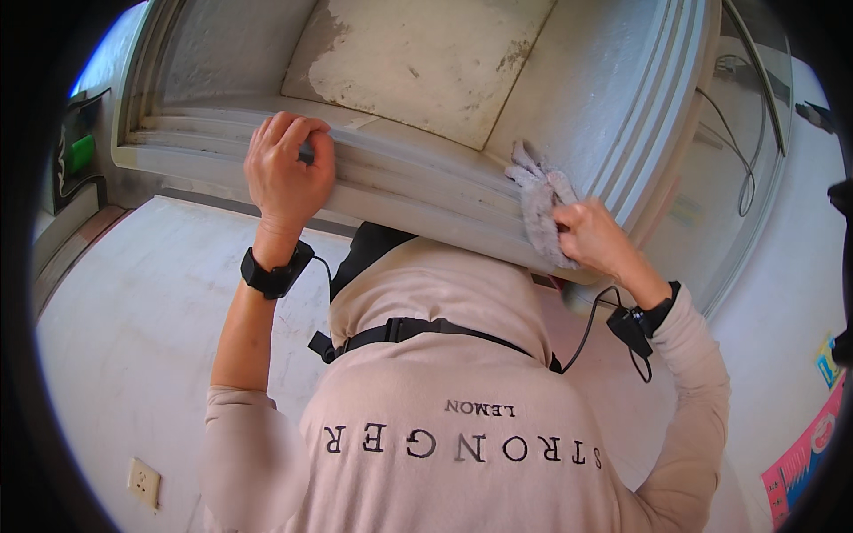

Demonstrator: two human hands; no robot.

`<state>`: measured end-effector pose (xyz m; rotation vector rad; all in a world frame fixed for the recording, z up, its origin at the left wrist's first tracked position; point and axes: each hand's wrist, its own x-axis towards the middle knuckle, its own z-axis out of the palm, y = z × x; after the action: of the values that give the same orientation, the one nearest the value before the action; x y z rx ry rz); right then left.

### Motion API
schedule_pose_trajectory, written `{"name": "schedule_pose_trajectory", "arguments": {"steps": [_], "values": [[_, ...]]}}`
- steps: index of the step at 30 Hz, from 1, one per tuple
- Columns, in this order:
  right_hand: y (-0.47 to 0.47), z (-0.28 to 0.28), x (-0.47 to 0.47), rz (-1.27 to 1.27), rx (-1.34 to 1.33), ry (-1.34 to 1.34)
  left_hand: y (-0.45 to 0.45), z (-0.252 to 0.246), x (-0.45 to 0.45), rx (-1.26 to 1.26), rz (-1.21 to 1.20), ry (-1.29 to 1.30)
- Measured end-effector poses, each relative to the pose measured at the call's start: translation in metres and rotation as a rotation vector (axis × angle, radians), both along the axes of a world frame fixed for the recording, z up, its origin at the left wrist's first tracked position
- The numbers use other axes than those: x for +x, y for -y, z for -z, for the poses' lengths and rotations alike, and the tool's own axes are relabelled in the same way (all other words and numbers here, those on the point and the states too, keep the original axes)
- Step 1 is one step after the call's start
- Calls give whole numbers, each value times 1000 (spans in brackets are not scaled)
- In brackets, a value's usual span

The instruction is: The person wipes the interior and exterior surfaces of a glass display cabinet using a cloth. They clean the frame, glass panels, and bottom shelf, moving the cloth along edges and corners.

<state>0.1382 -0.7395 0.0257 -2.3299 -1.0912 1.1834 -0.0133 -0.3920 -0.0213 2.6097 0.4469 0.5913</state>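
A pale metal window frame with several sliding tracks runs across the view and up its right side. My left hand rests on the lower track, fingers curled over its ridge, with no object seen in it. Toward the right corner of the frame, my right hand grips a crumpled grey cloth, which lies against the tracks and their inner edge. Dirt marks the tracks at the left corner. Both wrists wear black straps with small devices and cables.
Beyond the tracks lies a stained, pale panel. A glass pane stands at the right, with a dark cable seen through it. A wall socket is at the lower left, a pink printed sheet at the lower right.
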Motion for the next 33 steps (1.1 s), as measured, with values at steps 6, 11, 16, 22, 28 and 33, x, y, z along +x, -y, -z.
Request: {"name": "schedule_pose_trajectory", "arguments": {"steps": [6,11,16,22,28,33], "values": [[-32,14,0,-103,263,-38,-1,3,0,29,8,11],[20,-2,8,-56,2,-40,-1,6,-2,16,-18,-30],[-38,31,-8,-62,414,6,-1,3,-2,14,-35,-69],[-10,8,13,-200,61,-57,-1,2,-1,8,-14,-82],[56,-8,19,-700,-59,201,-1,2,-1,0,-23,-101],[47,-12,20,-735,-39,144,-1,1,0,-3,-20,-74]]}}
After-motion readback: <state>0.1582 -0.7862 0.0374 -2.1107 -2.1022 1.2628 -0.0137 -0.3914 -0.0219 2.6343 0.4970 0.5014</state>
